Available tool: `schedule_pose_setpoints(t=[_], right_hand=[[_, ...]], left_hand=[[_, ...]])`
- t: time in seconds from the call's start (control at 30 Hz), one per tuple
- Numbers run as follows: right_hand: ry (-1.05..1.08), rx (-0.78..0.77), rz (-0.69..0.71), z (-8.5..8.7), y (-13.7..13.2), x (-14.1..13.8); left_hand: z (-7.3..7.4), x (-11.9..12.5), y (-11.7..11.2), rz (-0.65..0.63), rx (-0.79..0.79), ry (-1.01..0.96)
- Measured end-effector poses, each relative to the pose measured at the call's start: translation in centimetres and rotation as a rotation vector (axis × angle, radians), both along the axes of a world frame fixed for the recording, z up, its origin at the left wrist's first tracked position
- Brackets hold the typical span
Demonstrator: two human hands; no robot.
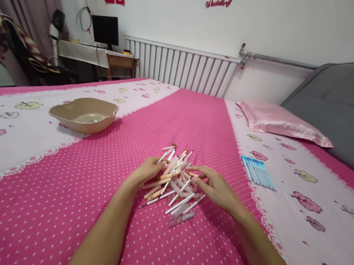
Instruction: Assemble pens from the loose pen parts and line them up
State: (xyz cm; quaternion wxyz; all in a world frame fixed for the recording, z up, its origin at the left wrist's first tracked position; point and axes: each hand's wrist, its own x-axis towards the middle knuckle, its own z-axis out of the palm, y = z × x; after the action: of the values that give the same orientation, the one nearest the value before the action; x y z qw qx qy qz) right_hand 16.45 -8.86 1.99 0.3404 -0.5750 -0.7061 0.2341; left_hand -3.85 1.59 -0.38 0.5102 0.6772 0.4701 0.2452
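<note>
A loose heap of slim pens (180, 187), mostly white and peach, lies criss-crossed on the pink dotted bedspread. My left hand (152, 169) is at the heap's left side, its fingers bent over a white pen (166, 155). On the opposite side, my right hand (216, 187) reaches into the pens with thumb and forefinger apart, close to a peach pen's end. Some pens have dark, pointed tips. A clear plastic piece (182, 219) lies at the near edge of the heap. Fingertips of both hands are partly hidden among the pens.
A row of blue pens (258, 173) lies side by side at right. A tan plastic basin (85, 114) stands further back on the left, with something small inside. A pink pillow (281, 122) rests by the grey headboard (339, 96). Beyond the bed is a white radiator (183, 61).
</note>
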Motion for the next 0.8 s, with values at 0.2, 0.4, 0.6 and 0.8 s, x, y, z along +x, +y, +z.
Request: schedule_pose_setpoints(t=[0.2,0.4,0.6,0.8], right_hand=[[-0.17,-0.025,0.066,-0.9,0.4,-0.5],[-0.246,-0.006,-0.051,-1.1,0.6,1.1],[-0.272,-0.069,-0.285,-1.1,0.8,3.3],[-0.384,-0.192,-0.461,-1.6,0.6,3.8]], left_hand=[[0.2,0.0,0.0,0.06,-0.006,-0.022],[0.0,-0.3,0.2,0.048,0.026,-0.002],[0.9,-0.2,-0.3,0.036,0.02,0.057],[0.9,-0.1,-0.4,0.015,0.003,0.065]])
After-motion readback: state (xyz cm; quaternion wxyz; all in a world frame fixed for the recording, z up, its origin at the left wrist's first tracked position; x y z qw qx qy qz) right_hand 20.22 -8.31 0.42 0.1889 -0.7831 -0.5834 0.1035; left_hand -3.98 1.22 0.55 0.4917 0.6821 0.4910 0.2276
